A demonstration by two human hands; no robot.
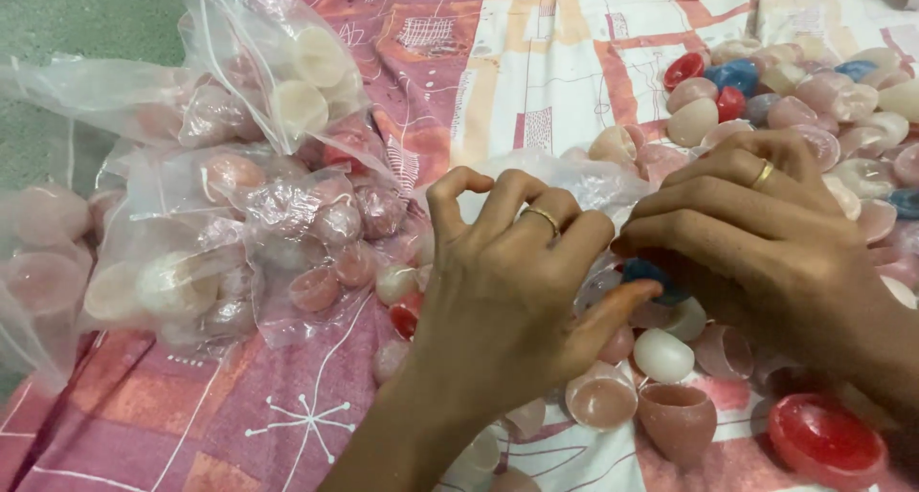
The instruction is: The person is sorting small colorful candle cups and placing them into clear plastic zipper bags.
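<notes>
Left hand [507,291]: fingers curled, clear plastic bag [584,181] mouth pinched, ring worn. Right hand [756,234]: blue cup [643,270] gripped at fingertips, held at bag mouth, frame centre. Step judged: cup being bagged. Next move calls for bag mouth kept spread. Loose pink, white, red cups [823,119] heaped at 2 o'clock; filled bags [268,214] lying at 9 o'clock on patterned cloth [498,61]

under my fingers [536,214] the clear bag [584,181] is thin, crinkly plastic with a soft sheen. the little cups [601,396] look like smooth translucent plastic, some milky pink; the red lid [825,439] is glossy. the filled bags [239,214] glint too. the patterned sheet [536,61] is matt woven cloth. my rings [544,216] are shiny metal.
</notes>
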